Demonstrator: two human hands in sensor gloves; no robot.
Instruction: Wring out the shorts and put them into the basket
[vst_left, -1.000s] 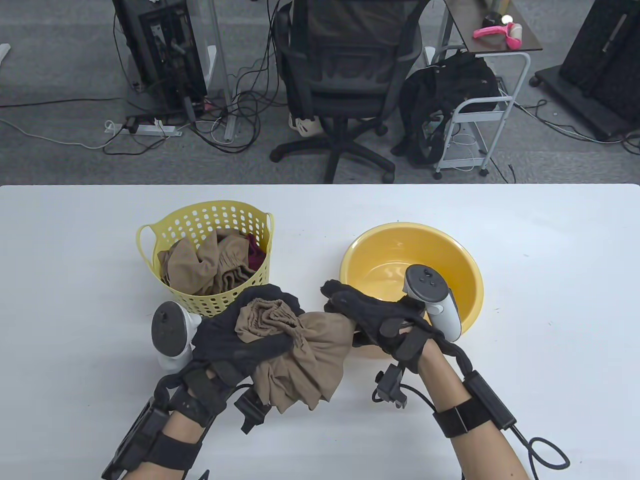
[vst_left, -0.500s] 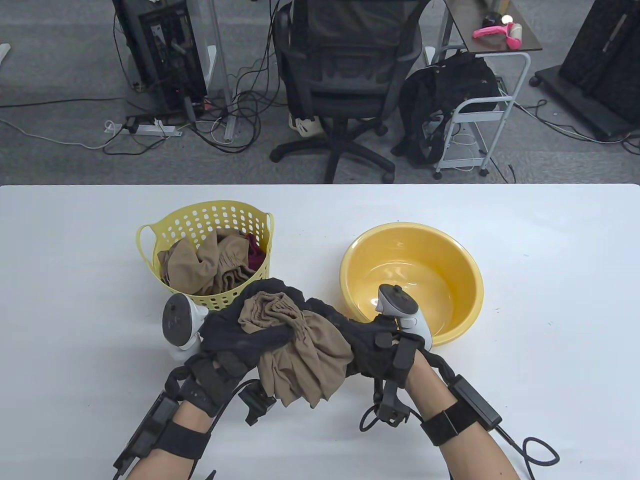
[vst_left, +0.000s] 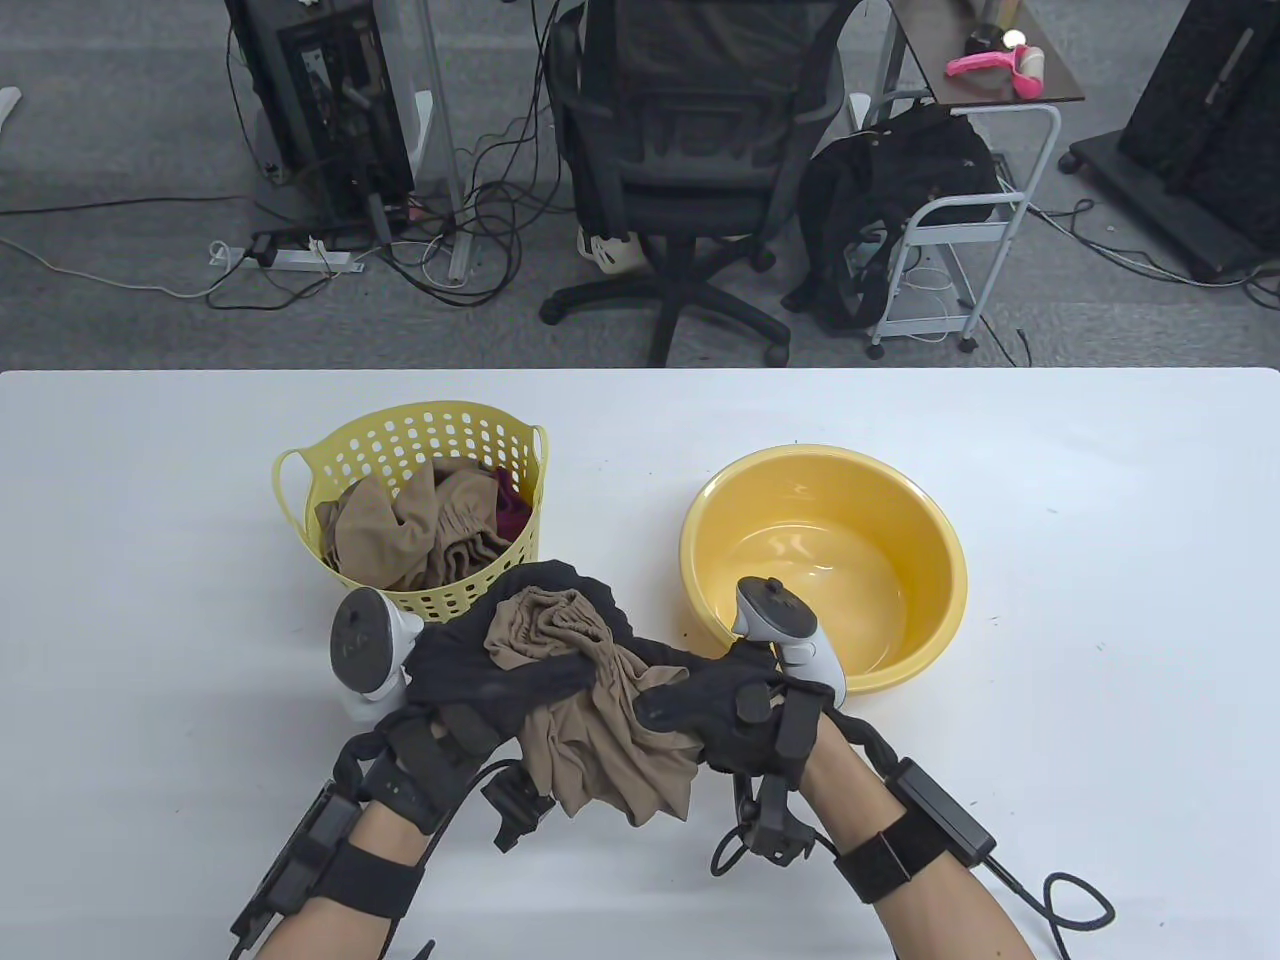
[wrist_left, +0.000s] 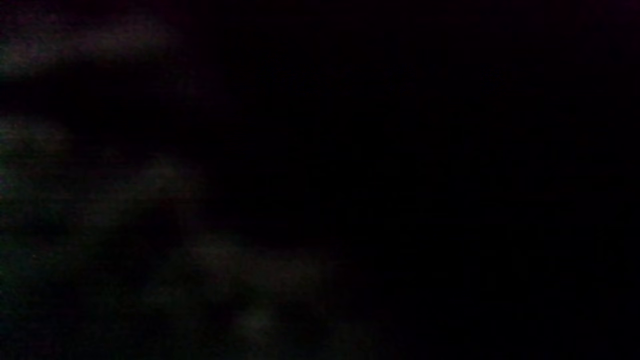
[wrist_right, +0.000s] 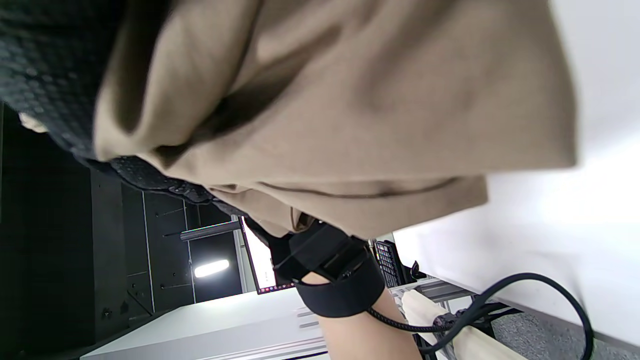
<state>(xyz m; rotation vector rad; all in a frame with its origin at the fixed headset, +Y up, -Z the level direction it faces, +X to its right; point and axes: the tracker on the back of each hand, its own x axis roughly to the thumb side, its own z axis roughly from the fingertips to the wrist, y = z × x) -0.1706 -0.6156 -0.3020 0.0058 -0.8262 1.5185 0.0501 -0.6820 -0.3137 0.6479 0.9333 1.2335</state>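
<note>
The left hand (vst_left: 480, 680) gripped the bunched tan shorts (vst_left: 600, 740) near the table's (vst_left: 1100, 600) front edge, just in front of the basket (vst_left: 400, 440). The right hand (vst_left: 720, 715) clutched their other end beside the yellow basin (vst_left: 900, 520). The left wrist view was basically black, so no detail there.

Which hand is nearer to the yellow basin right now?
The right hand. It grips the tan shorts just in front of the basin, below its near rim. The left hand holds the shorts' other end farther left, in front of the basket.
</note>
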